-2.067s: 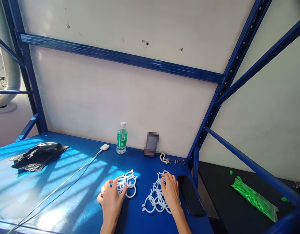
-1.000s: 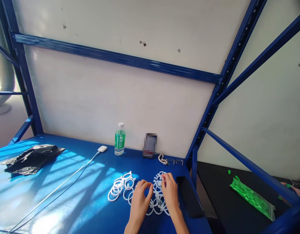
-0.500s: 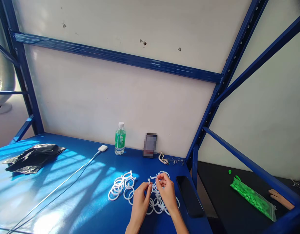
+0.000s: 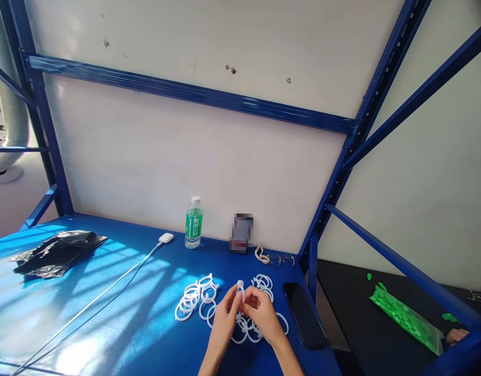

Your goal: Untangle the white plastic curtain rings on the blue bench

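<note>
Both of my hands meet above the blue shelf top [image 4: 119, 318] and pinch one white plastic ring [image 4: 241, 291] between them. My left hand [image 4: 226, 315] grips it from the left, my right hand [image 4: 259, 309] from the right. Under and behind my right hand lies a loose heap of white rings [image 4: 262, 284]. A second heap of white rings [image 4: 195, 300] lies just left of my left hand.
A green-labelled water bottle [image 4: 194, 223], a white charger with cable [image 4: 166, 238], a blurred small object [image 4: 241, 233] and glasses [image 4: 279, 257] stand along the back wall. A black phone [image 4: 302, 314] lies right of the rings, a black bag [image 4: 55, 252] far left. On the black table lies a green bag [image 4: 407, 317], with another person's hand [image 4: 455, 335] beside it.
My left hand left the left heap of rings and came over to my right hand. Both hands lifted one ring from the right heap and now hold it together.
</note>
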Action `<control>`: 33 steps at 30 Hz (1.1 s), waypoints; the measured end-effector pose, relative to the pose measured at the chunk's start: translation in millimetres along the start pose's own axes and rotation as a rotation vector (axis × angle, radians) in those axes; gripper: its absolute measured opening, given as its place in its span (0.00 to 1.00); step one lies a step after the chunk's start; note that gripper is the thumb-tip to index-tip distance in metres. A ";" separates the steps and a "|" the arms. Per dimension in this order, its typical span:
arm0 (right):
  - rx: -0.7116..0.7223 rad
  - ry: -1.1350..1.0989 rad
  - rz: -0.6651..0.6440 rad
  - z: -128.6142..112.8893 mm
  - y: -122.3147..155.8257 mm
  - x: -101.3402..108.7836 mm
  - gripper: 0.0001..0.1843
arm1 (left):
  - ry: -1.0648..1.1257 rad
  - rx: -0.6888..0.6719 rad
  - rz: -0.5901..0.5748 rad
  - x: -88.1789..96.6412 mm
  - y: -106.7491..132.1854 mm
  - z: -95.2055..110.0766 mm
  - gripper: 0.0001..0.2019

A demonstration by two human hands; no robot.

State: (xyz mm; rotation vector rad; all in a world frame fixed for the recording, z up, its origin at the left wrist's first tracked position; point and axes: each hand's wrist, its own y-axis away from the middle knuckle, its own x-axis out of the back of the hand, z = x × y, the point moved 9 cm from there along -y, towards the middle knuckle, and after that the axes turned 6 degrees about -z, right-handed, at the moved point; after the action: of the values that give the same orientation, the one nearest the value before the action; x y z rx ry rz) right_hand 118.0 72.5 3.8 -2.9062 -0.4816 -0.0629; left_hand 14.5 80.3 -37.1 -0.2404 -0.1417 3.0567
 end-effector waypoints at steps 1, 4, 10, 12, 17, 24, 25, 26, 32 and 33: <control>0.006 0.023 -0.004 -2.3 0.4 -1.1 0.19 | 0.021 0.004 -0.019 -1.8 -0.5 -1.6 0.34; 0.050 0.107 -0.029 -13.3 2.2 -5.9 0.15 | 0.088 0.030 -0.085 -8.1 -0.9 -5.8 0.36; 0.047 0.051 -0.102 -17.4 4.5 -7.1 0.12 | 0.178 0.013 -0.040 -8.5 1.3 -7.3 0.33; 0.049 -0.037 -0.075 -13.7 3.2 0.1 0.14 | 0.181 0.016 -0.031 -9.2 1.9 -7.7 0.32; 0.014 0.029 0.110 -4.3 -1.2 23.5 0.19 | 0.158 -0.004 -0.191 -23.8 3.7 0.2 0.28; 0.027 0.135 0.113 -10.5 -1.0 21.0 0.22 | 0.129 0.017 -0.297 -34.0 8.6 7.0 0.26; 0.022 0.091 0.104 -9.3 -0.9 20.0 0.21 | 0.127 0.020 -0.300 -34.3 9.1 7.9 0.27; 0.013 0.044 0.092 -7.7 -1.0 18.7 0.21 | 0.125 0.021 -0.302 -34.3 9.5 9.0 0.27; -0.025 -0.136 0.042 -2.8 -1.2 11.4 0.21 | 0.147 0.022 -0.325 -35.3 10.7 10.4 0.24; -0.023 -0.133 0.047 -3.4 -1.1 11.6 0.22 | 0.152 0.023 -0.323 -35.1 10.5 9.8 0.24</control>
State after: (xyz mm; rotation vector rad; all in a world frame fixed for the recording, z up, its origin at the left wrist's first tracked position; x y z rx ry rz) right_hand 128.6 76.5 8.2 -2.9553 -0.4354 0.1330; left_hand 46.8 66.2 -23.1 -0.4045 -0.1226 2.7070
